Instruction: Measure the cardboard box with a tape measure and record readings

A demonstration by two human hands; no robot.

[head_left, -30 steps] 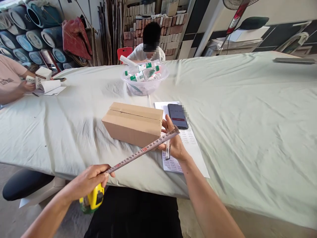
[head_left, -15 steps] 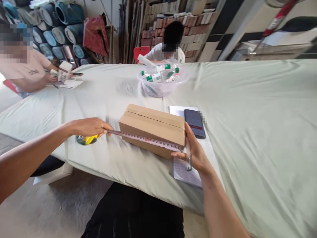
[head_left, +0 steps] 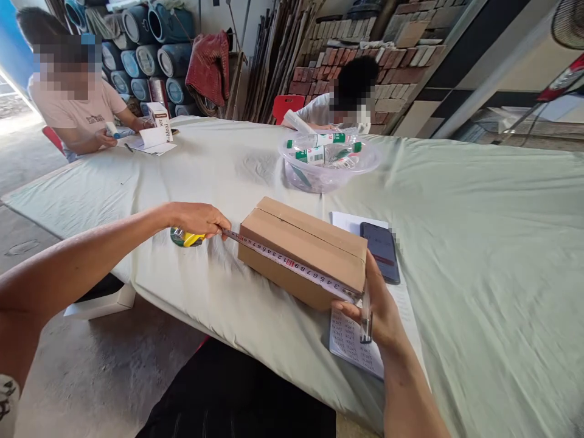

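A closed cardboard box [head_left: 310, 234] sits on the cloth-covered table in front of me. Along its near top edge runs a stretched tape measure blade [head_left: 291, 263], figures showing. Off the box's left end, my left hand [head_left: 198, 218] pinches the blade, with the yellow and dark green tape measure case [head_left: 187, 238] partly under the hand. My right hand [head_left: 384, 307] grips the box's right end, thumb at the near side and fingers round the end by the blade's tip. A clear pen [head_left: 366, 325] is tucked in that hand, pointing down.
Right of the box, a phone [head_left: 380, 249] rests on written sheets [head_left: 353, 350]. Beyond stands a clear basin [head_left: 319, 181] of plastic bottles. Two people sit across the table, the left one holding a small item near a white box [head_left: 159, 115]. A fan [head_left: 568, 24] stands far right.
The view has shifted, so everything appears farther right and lower. My left hand has lifted the blade from the box's near side up to its top edge. Both hands keep their holds.
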